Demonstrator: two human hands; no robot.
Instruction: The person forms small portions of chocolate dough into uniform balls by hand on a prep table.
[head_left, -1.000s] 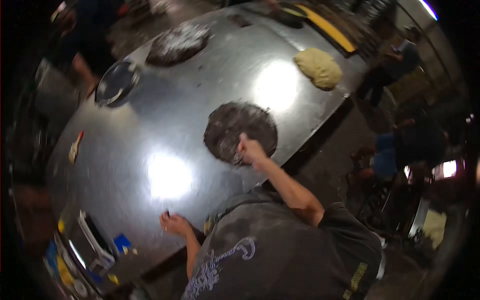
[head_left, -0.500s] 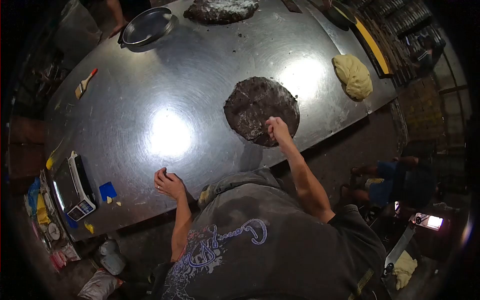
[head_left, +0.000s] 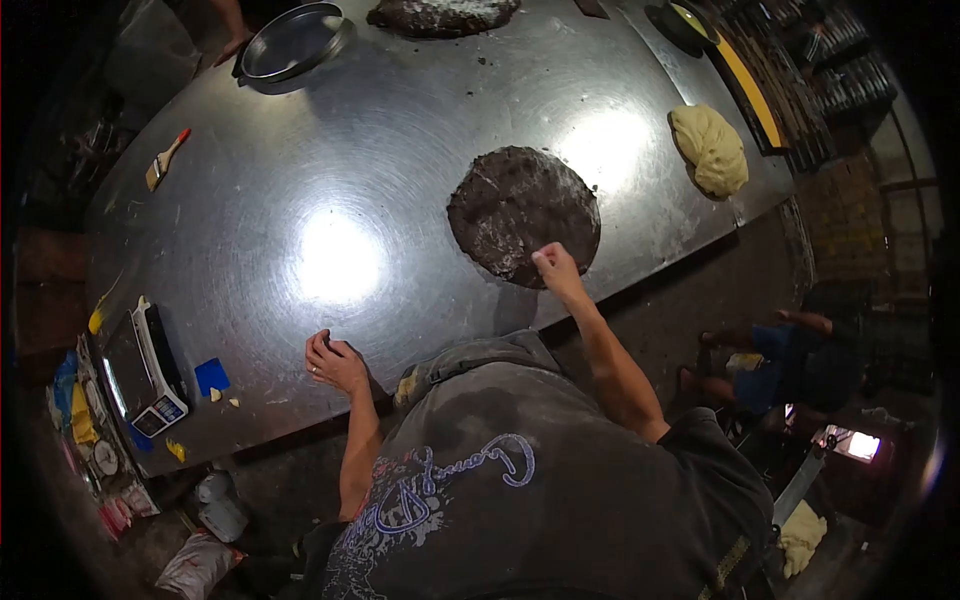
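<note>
- Nearest, a grey printed shirt (head_left: 520,480) hides the table's near edge below the middle dough disc.
- Left hand (head_left: 335,362): curled tight, knuckles on the steel table (head_left: 330,180), near-left of that disc. I cannot tell whether anything sits inside the fist.
- Right hand (head_left: 555,268): fingers bunched narrow, touching the near rim of the dark dough disc (head_left: 520,210). Whether they pinch dough is hard to make out.
- One blue scraper (head_left: 212,377) and one digital scale (head_left: 145,375) lie well left of the disc, nearer than it. The clutter past the scale is too small to name.
- One seated person (head_left: 790,355), partly in shadow, is off the table, right of the disc.
- One pale dough lump (head_left: 708,150) lies right of the disc, slightly beyond.
- One pastry brush (head_left: 165,160) lies far left.
- One round metal pan (head_left: 290,45) sits beyond-left.
- A second dark disc (head_left: 440,15) lies straight beyond, cut off by the frame; two discs in all.
</note>
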